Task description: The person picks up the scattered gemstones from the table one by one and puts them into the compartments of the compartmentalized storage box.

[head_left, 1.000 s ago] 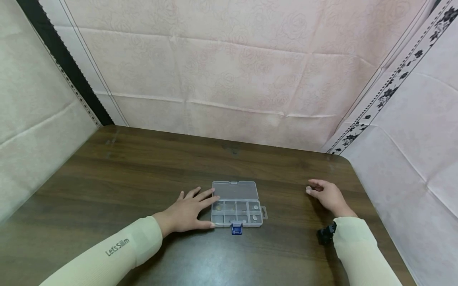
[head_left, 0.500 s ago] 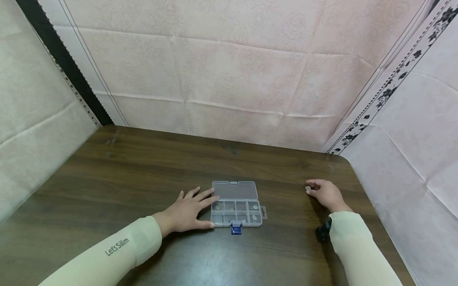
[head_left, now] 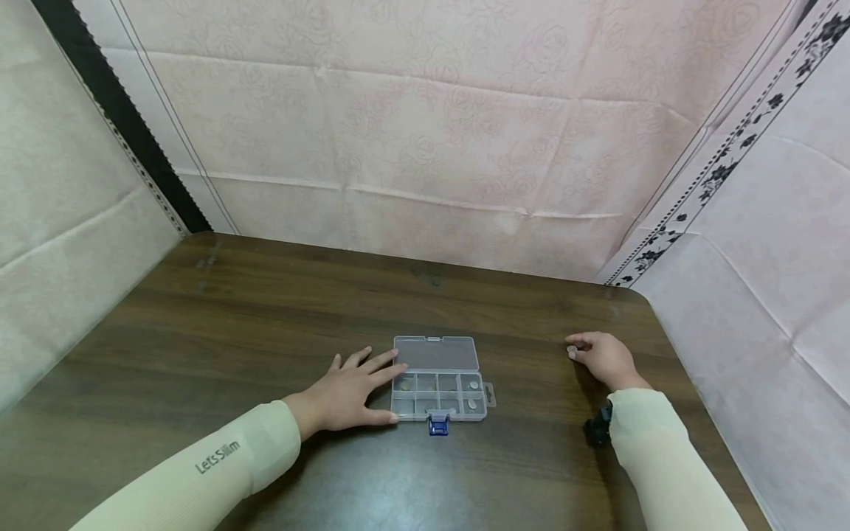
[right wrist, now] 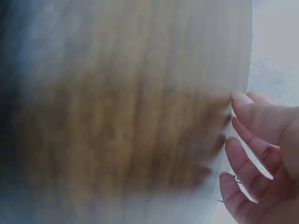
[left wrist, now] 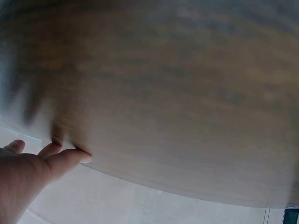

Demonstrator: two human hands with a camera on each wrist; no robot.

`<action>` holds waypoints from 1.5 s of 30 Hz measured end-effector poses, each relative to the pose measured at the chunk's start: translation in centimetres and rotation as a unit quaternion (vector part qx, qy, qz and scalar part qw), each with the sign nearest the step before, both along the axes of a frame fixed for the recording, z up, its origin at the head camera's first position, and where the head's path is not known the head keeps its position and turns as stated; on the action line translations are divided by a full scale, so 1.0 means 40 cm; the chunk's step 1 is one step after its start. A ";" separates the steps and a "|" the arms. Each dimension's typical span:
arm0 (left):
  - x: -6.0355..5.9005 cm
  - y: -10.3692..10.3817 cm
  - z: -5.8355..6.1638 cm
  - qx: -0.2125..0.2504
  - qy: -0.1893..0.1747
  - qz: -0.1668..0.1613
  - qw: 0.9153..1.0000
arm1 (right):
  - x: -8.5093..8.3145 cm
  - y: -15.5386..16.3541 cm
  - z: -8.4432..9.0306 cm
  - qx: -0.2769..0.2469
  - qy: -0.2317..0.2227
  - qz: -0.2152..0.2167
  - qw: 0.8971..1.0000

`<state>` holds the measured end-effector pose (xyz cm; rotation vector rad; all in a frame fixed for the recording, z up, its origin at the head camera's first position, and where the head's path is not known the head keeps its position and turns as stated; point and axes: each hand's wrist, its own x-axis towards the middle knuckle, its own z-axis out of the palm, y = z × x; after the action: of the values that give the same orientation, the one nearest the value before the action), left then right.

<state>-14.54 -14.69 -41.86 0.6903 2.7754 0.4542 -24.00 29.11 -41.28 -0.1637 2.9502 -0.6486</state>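
Note:
My left hand (head_left: 348,394) lies spread flat with its fingertips and thumb at the left edge of a clear plastic compartment box (head_left: 425,394). The box's lid (head_left: 437,352) is folded back, and small round pieces (head_left: 473,404) lie in some compartments. A blue latch (head_left: 438,426) hangs at its front. Over to the right, my right hand (head_left: 604,358) pinches a small whitish round piece (head_left: 572,349) between thumb and forefinger, low over the table. In the right wrist view the other fingers (right wrist: 243,158) are loosely bent, and the piece is hidden.
The brown wooden table (head_left: 299,295) ends at a pale cloth wall (head_left: 412,147) behind, with more cloth on both sides. A dark device (head_left: 598,424) sits on my right wrist. A hanging tab (head_left: 490,394) sticks out from the box's right side.
My right wrist and sleeve have shifted slightly left, while the fingertips stay at the small round piece. The left hand and the box stay in place.

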 end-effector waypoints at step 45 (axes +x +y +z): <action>0.001 0.001 -0.002 -0.008 -0.002 0.005 1.000 | 0.039 -0.090 0.031 0.002 0.171 0.060 0.983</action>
<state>-14.49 -14.66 -41.94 0.6708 2.7771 0.4356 -22.44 25.53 -40.04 -0.4961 3.2316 -0.6576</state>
